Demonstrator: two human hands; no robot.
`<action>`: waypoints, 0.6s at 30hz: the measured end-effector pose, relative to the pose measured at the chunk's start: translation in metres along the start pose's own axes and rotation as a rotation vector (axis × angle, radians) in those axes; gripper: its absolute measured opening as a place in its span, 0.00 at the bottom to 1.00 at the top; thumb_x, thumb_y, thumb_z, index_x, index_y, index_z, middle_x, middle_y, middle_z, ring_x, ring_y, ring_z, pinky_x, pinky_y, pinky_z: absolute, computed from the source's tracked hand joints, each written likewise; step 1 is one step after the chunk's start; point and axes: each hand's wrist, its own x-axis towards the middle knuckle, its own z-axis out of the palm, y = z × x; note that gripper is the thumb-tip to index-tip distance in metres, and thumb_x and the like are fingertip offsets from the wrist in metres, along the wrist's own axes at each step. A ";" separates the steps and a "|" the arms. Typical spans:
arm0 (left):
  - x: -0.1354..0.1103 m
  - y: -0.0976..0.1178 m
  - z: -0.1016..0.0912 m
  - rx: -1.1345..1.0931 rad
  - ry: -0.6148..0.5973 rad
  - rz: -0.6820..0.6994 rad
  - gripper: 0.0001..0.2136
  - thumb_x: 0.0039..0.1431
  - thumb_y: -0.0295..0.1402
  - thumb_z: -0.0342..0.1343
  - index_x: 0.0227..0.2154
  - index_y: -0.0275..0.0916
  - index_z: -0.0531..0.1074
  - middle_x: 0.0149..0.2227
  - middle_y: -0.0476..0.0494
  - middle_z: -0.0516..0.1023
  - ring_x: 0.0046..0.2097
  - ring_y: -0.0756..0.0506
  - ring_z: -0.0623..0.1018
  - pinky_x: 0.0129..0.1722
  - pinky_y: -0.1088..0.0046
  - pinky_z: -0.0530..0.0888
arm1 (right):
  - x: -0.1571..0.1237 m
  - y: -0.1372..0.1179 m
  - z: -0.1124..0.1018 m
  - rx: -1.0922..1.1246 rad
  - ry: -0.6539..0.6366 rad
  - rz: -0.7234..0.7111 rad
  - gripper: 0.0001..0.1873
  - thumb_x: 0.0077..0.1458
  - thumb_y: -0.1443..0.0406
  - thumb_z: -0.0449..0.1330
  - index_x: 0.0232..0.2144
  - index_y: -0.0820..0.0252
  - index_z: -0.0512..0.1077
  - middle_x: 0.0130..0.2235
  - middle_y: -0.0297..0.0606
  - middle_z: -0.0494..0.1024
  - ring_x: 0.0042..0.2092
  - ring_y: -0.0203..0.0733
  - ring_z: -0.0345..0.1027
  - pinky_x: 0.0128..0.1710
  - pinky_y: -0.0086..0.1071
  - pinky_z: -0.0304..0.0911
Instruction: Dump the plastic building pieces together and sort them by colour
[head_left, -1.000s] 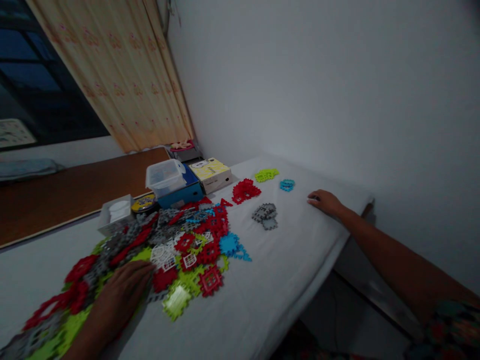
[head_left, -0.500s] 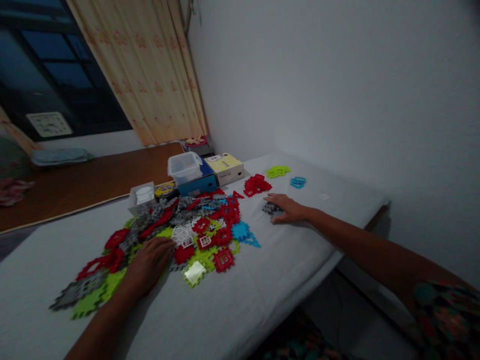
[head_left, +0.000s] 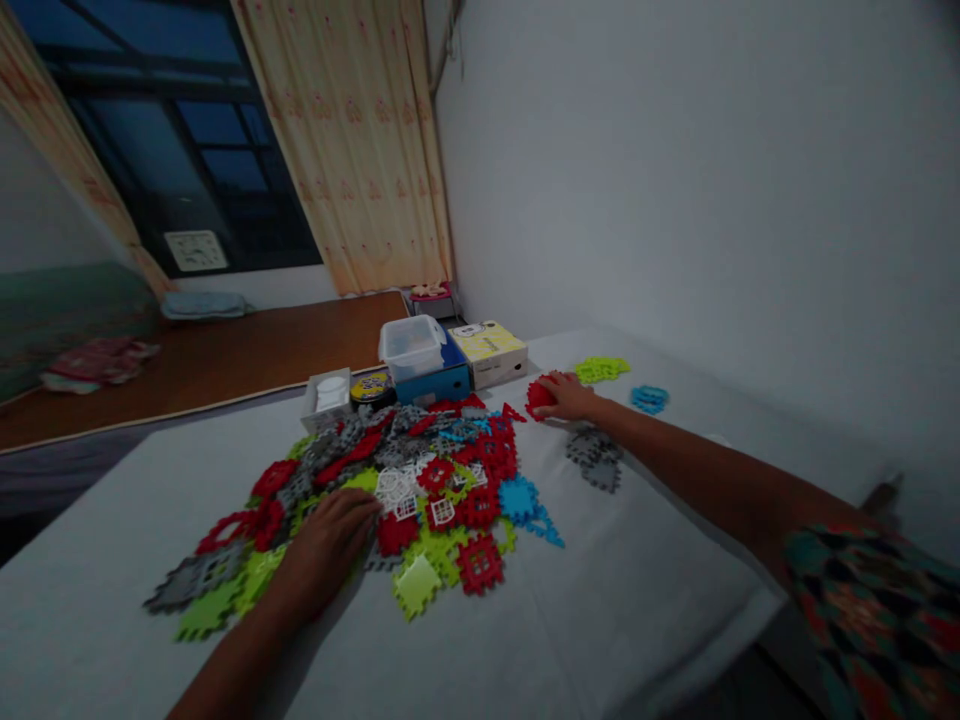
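My left hand lies low over the near side of a heap of interlocking plastic tiles, its fingers extended by the white lattice pieces; nothing shows in its grip. My right hand reaches to a small pile of red interlocking tiles, thumb and fingers closed round them. Below its wrist lie grey tiles, apart from the heap. The mixed heap holds red tiles, lime-green tiles, grey tiles and blue tiles.
Beyond the right hand are a lime-green pile and a blue pile. Behind the heap stand a small white box, a round black-and-yellow tin, a clear tub on a blue box, and a yellow-and-white box.
My right hand has left the grey tiles and moved away from me and left onto the red pile. My left hand stays by the heap. The view has turned a little left.
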 end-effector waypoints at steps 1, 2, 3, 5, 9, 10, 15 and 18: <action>0.000 0.000 -0.001 -0.001 0.003 0.005 0.17 0.68 0.40 0.45 0.44 0.42 0.78 0.45 0.41 0.80 0.49 0.43 0.77 0.50 0.63 0.75 | 0.006 -0.002 0.009 -0.009 -0.018 0.054 0.49 0.48 0.36 0.56 0.67 0.47 0.53 0.68 0.48 0.53 0.67 0.70 0.44 0.55 0.66 0.55; -0.001 0.001 -0.001 -0.003 0.007 0.009 0.17 0.68 0.40 0.45 0.44 0.42 0.78 0.45 0.41 0.80 0.49 0.43 0.77 0.50 0.63 0.75 | 0.012 -0.003 0.016 -0.010 -0.025 0.100 0.52 0.46 0.35 0.56 0.68 0.46 0.51 0.70 0.47 0.49 0.67 0.72 0.41 0.54 0.67 0.55; -0.001 0.001 -0.001 -0.006 0.008 0.009 0.16 0.68 0.40 0.45 0.45 0.42 0.78 0.46 0.41 0.80 0.50 0.43 0.77 0.51 0.63 0.75 | 0.017 -0.003 0.023 -0.005 -0.026 0.126 0.52 0.46 0.34 0.55 0.68 0.44 0.50 0.70 0.46 0.46 0.67 0.72 0.40 0.54 0.67 0.55; -0.002 0.002 -0.001 -0.012 0.006 0.004 0.15 0.67 0.40 0.46 0.45 0.43 0.77 0.46 0.42 0.80 0.50 0.43 0.76 0.51 0.63 0.75 | 0.026 -0.002 0.032 0.002 -0.016 0.120 0.49 0.49 0.34 0.52 0.68 0.44 0.50 0.71 0.45 0.44 0.67 0.72 0.40 0.55 0.67 0.55; -0.005 -0.001 0.002 -0.005 0.011 -0.024 0.15 0.67 0.40 0.47 0.44 0.44 0.77 0.47 0.42 0.79 0.51 0.42 0.76 0.51 0.62 0.75 | 0.043 0.000 0.037 0.014 0.022 0.112 0.45 0.52 0.36 0.51 0.67 0.44 0.53 0.70 0.44 0.47 0.66 0.71 0.43 0.55 0.67 0.55; -0.006 -0.002 0.003 -0.002 0.015 -0.022 0.15 0.67 0.41 0.47 0.45 0.44 0.77 0.47 0.42 0.79 0.51 0.42 0.76 0.51 0.62 0.75 | 0.048 0.002 0.036 0.020 0.023 0.101 0.45 0.52 0.36 0.52 0.67 0.43 0.52 0.70 0.44 0.48 0.66 0.71 0.44 0.55 0.66 0.55; -0.009 -0.009 0.007 0.014 0.021 -0.004 0.16 0.67 0.43 0.47 0.46 0.46 0.77 0.48 0.43 0.79 0.51 0.42 0.77 0.51 0.62 0.76 | 0.069 0.039 0.018 0.018 0.149 0.168 0.37 0.59 0.42 0.49 0.66 0.44 0.55 0.67 0.44 0.58 0.65 0.64 0.50 0.57 0.60 0.56; -0.009 -0.010 0.007 0.034 0.021 0.006 0.16 0.67 0.44 0.47 0.46 0.46 0.77 0.48 0.43 0.79 0.51 0.41 0.77 0.50 0.62 0.76 | 0.071 0.083 0.008 -0.008 0.220 0.275 0.31 0.64 0.48 0.44 0.64 0.48 0.59 0.66 0.45 0.60 0.65 0.63 0.49 0.57 0.63 0.54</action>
